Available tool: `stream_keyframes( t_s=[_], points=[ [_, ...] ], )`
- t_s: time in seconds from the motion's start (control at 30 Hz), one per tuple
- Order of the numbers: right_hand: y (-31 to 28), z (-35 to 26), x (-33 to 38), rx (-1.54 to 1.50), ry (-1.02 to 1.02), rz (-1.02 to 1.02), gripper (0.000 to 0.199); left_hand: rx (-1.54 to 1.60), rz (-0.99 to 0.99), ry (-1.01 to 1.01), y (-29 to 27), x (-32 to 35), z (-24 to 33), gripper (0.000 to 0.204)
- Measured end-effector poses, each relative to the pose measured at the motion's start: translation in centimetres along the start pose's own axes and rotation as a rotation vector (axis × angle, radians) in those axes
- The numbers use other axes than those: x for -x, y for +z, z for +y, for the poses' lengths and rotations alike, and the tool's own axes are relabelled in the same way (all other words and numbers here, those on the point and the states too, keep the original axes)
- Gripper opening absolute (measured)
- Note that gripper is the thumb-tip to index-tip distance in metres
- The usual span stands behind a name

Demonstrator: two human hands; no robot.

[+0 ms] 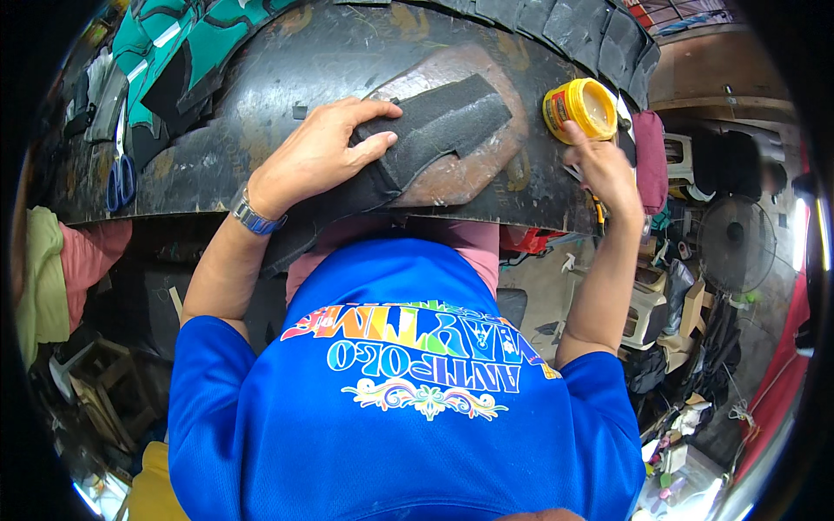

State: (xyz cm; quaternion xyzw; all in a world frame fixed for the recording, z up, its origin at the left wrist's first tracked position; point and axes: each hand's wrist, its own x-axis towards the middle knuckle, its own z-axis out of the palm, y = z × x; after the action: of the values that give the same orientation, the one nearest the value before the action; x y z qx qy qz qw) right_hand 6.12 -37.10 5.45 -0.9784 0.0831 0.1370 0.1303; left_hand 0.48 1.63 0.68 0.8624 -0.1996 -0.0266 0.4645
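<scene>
My left hand [323, 149], with a metal watch [252, 216] on its wrist, grips the left edge of a black fabric piece [443, 126]. Its thumb and forefinger press on top; the other fingers are partly hidden. The piece has a folded or layered strip with whitish smears, and lies on a worn brown board [469, 187]. Over at the right, my right hand [604, 169] is curled against the near side of an open yellow jar [563, 111] with pale contents. Motion blurs that hand, and what its fingers hold, if anything, cannot be made out.
Blue-handled scissors [121, 178] lie at the dark table's [287, 78] left edge, beside teal and black cut pieces [187, 52]. Overlapping black pieces [573, 30] line the far right. A maroon cloth bundle [649, 161] sits right of the jar. A fan [737, 243] stands beyond.
</scene>
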Motion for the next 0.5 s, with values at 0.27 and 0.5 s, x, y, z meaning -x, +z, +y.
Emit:
stream_keyframes(
  t_s=[0.27,0.5],
  points=[
    [8.8,-7.3,-0.2,0.055,-0.574,0.195,0.061,-0.037,0.002,0.035,0.1,0.1,-0.1,0.034],
    [10.2,-8.5,-0.4,0.348,-0.681,0.414,0.084,-0.030,0.015,0.021,0.2,0.3,-0.1,0.033]
  ],
)
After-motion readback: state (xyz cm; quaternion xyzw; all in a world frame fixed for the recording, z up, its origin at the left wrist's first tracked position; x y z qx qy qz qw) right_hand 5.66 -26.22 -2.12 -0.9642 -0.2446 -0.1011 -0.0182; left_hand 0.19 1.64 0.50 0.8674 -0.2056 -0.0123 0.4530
